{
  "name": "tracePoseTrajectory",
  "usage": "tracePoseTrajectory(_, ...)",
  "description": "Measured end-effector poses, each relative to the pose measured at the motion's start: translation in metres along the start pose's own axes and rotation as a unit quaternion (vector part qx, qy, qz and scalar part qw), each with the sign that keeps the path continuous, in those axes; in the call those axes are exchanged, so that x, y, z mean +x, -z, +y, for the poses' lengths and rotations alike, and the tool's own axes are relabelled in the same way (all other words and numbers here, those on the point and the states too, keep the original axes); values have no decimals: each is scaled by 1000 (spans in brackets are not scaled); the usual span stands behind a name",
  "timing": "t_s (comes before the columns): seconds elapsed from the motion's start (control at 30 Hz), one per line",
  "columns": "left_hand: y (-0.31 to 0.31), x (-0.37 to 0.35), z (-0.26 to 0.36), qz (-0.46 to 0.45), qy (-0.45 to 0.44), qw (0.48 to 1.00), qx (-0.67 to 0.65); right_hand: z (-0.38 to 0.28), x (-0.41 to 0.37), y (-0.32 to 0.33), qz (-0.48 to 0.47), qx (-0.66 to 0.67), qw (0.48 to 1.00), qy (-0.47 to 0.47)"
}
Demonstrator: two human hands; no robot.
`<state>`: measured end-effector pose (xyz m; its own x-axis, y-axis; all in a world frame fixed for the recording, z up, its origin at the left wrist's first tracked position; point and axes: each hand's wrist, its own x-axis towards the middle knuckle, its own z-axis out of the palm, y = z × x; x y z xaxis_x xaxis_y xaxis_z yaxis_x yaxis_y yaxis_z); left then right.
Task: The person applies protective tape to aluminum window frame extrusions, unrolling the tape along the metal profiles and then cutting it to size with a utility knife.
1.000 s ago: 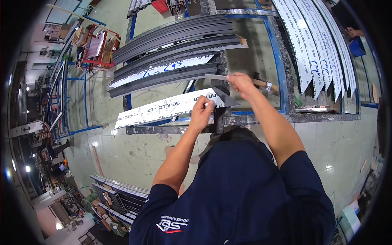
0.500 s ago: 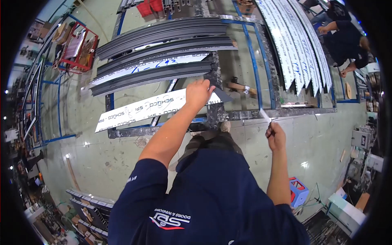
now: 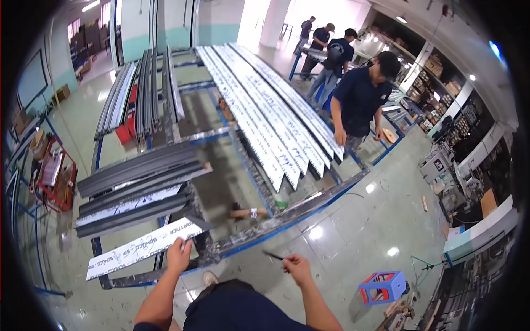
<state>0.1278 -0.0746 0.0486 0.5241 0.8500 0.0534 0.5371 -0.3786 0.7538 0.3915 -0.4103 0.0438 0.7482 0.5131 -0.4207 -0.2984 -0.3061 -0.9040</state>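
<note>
My left hand (image 3: pixel 179 256) grips the near edge of a metal profile (image 3: pixel 143 248) covered in white printed film, close to its angled right end. The profile lies across the front left of a metal frame table (image 3: pixel 232 245). Out to the right, my right hand (image 3: pixel 298 269) is closed on a thin, dark, stick-like tool (image 3: pixel 272 255), which points left and touches nothing. Its exact kind is too small to make out. Just beyond the held profile lie several dark profiles (image 3: pixel 138 174), one showing white film with blue handwriting.
Long white-filmed profiles (image 3: pixel 265 116) with pointed ends rest on the table's right part. A co-worker (image 3: pixel 359 105) stands beside them; other people are farther back. A blue and red stool (image 3: pixel 382 288) stands on the floor at right. A red cart (image 3: pixel 55 176) is at left.
My view has tilted up and swung right. My left hand has moved from the top of the profile to its near edge. My right hand still holds the thin tool, now turned leftward.
</note>
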Motion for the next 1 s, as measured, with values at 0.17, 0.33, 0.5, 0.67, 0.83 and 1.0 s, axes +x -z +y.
tracePoseTrajectory(0.17, -18, -86, -15, -44, 9, 997, -57, 30, 13, -18, -85, -44, 995, 32)
tracePoseTrajectory(0.33, -2, -121, -3, -159, 124, 950, -239, 10, 3, -57, -187, -54, 980, 47)
tracePoseTrajectory(0.5, 0, -109, -37, -114, 132, 932, -318, -28, -10, -93, -270, 25, 961, 52)
tracePoseTrajectory(0.67, 40, -92, 21, -157, 318, 839, -413, -78, -42, -128, -278, -42, 948, 151)
tracePoseTrajectory(0.83, 84, -90, -2, -266, 342, 755, -491, -73, -66, -214, -322, -100, 919, 206)
tracePoseTrajectory(1.0, 160, -91, -71, -172, 284, 759, -560, -57, -87, -310, -376, 1, 914, 150)
